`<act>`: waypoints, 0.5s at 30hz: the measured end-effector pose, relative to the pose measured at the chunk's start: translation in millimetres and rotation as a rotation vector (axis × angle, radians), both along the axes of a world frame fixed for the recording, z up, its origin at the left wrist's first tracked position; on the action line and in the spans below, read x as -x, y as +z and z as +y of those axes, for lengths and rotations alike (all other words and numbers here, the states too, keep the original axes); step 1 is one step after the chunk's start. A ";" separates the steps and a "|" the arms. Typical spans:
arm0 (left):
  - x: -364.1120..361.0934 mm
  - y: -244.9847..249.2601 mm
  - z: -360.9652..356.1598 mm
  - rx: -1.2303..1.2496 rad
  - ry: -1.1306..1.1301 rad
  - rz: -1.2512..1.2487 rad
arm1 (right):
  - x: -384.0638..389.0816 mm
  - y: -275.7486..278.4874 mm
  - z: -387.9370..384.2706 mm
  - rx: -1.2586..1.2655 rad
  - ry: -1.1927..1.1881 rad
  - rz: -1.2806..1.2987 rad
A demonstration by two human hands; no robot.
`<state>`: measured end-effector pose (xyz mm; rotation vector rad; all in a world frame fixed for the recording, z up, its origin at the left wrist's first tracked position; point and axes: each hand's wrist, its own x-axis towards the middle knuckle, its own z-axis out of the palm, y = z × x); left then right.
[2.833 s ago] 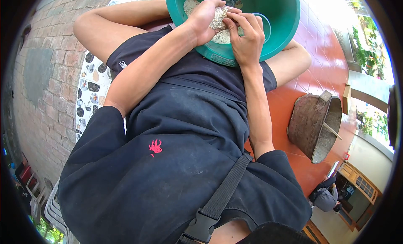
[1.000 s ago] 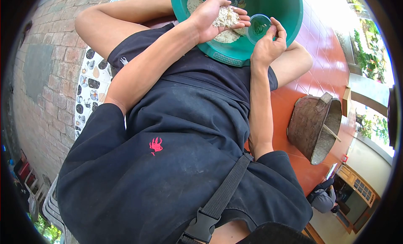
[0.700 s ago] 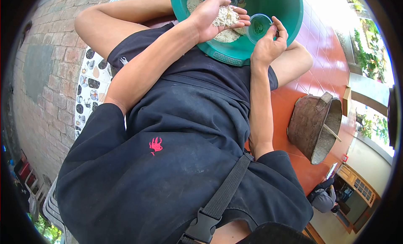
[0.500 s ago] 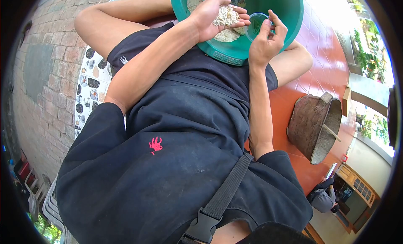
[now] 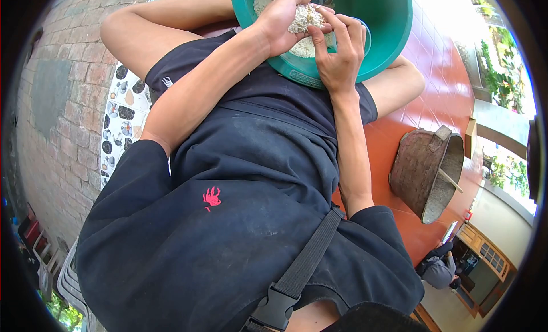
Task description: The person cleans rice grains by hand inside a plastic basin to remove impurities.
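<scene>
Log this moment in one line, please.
Left hand: palm up, holding grains | Right hand: fingertips at those grains, grip unclear | Basin: under both hands, more grains inside

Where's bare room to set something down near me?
Bare: red floor between your right knee and the brown tub; green basin's right side, past the cup. Crowded: basin's middle and left, with grain, left hand, right hand.

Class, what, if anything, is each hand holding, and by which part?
The left hand cups a heap of pale grains from beneath. Whether the right hand, close by, pinches any cannot be told.
</scene>
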<state>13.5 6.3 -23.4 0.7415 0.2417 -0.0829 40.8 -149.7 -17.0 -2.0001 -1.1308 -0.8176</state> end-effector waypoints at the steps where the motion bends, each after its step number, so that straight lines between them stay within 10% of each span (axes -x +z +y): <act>1: -3.2 -6.8 0.5 0.039 -0.020 0.013 | 0.5 -0.6 -0.3 0.001 -0.002 0.000; 15: 2.9 4.1 -10.4 -0.032 -0.004 0.039 | -1.3 -7.5 1.1 -0.010 0.014 0.140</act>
